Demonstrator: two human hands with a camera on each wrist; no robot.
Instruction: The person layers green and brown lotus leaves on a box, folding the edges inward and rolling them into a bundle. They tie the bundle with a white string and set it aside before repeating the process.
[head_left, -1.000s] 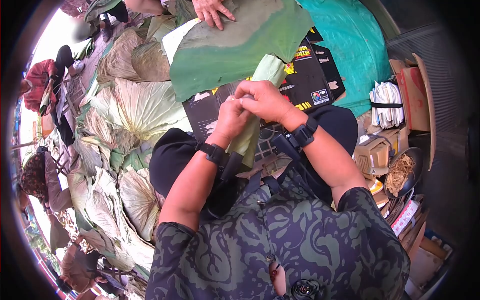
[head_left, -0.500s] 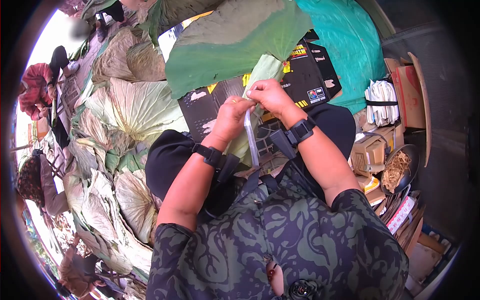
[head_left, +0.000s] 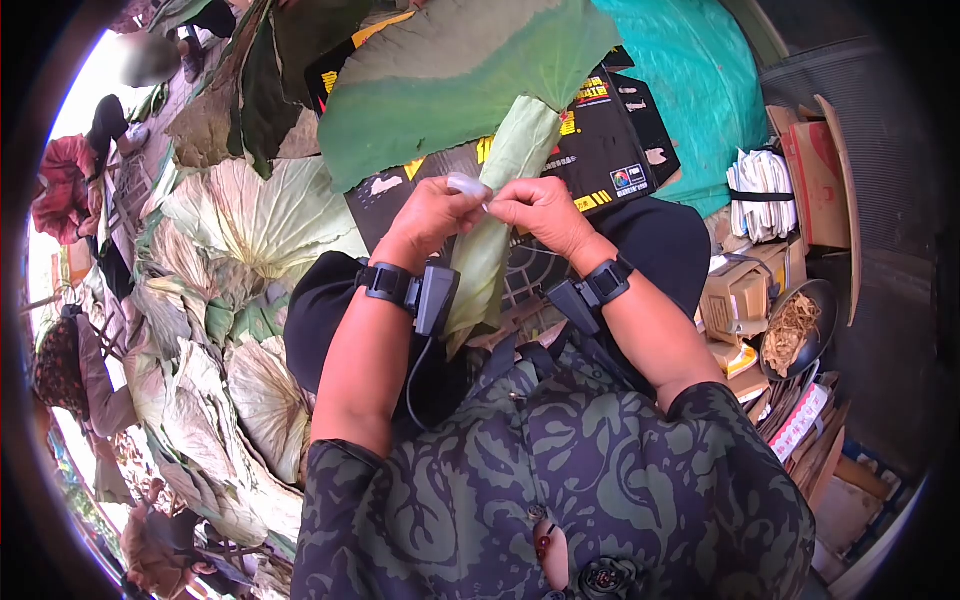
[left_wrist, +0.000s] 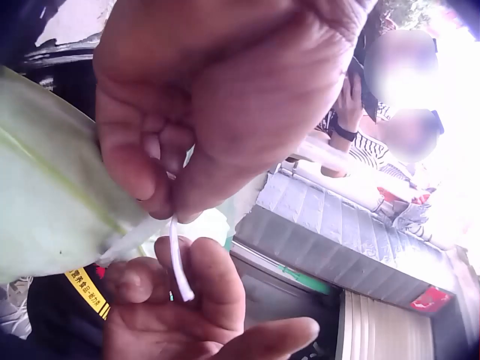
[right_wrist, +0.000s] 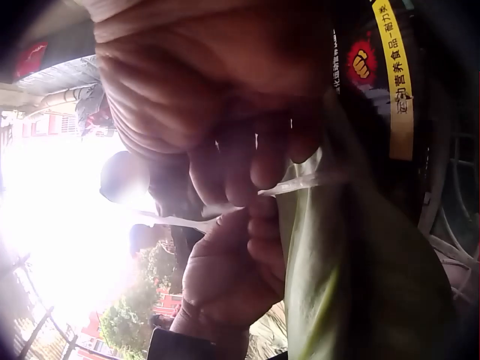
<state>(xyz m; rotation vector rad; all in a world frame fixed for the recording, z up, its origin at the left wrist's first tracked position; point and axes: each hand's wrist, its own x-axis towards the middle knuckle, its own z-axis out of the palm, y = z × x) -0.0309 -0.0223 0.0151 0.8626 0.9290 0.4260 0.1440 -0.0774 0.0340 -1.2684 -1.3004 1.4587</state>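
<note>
A rolled pale-green leaf bundle [head_left: 525, 140] slants between the person's knees, and a whitish strip [right_wrist: 307, 182] crosses it in the right wrist view. The left hand [head_left: 432, 218] is left of the bundle, pinching the strip with thumb and forefinger; a loop of it shows above that hand. Across the bundle, the right hand [head_left: 548, 212] meets it at the fingertips, its curled fingers at the strip. A short strip end [left_wrist: 180, 274] hangs below the left fingertips in the left wrist view. The fingers partly hide the crossing.
A large green leaf [head_left: 430, 110] lies over a black printed box [head_left: 625, 150] ahead. Dried leaves [head_left: 260, 215] spread at left, with other people beyond. A teal sheet [head_left: 690, 100], cardboard boxes [head_left: 735, 300] and a bowl of brown strips [head_left: 795, 335] are at right.
The left hand has moved left and turned, and the strip that hung down the bundle now loops above it. The other person's hand has left the big leaf; dark leaves have shifted at upper left.
</note>
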